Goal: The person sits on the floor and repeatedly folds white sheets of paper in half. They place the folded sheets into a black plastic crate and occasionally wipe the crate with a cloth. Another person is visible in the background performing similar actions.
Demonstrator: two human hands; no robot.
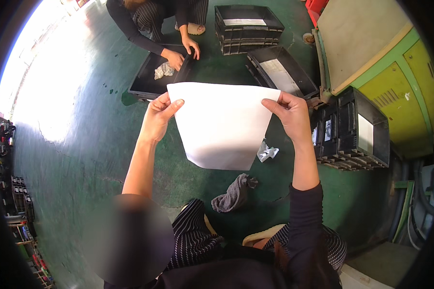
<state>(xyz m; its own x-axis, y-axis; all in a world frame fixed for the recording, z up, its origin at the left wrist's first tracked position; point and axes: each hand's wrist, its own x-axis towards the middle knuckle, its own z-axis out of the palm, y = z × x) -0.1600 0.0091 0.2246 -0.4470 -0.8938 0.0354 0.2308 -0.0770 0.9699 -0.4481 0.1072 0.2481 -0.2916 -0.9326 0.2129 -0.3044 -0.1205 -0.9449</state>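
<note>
A blank white sheet of paper is stretched between my two hands, above the green floor. My left hand pinches its upper left corner, thumb on top. At the upper right corner my right hand grips it the same way, thumb on the face and fingers behind. The sheet's lower edge hangs toward me and is shaded. Beneath it on the floor lie a crumpled grey cloth and a scrap of clear-and-white plastic, partly hidden behind the paper's right side.
A co-worker's hands work at a black crate holding a crumpled pale cloth. Stacked black crates stand farther back. Another crate and a crate stack stand right, beside a yellow-green cabinet.
</note>
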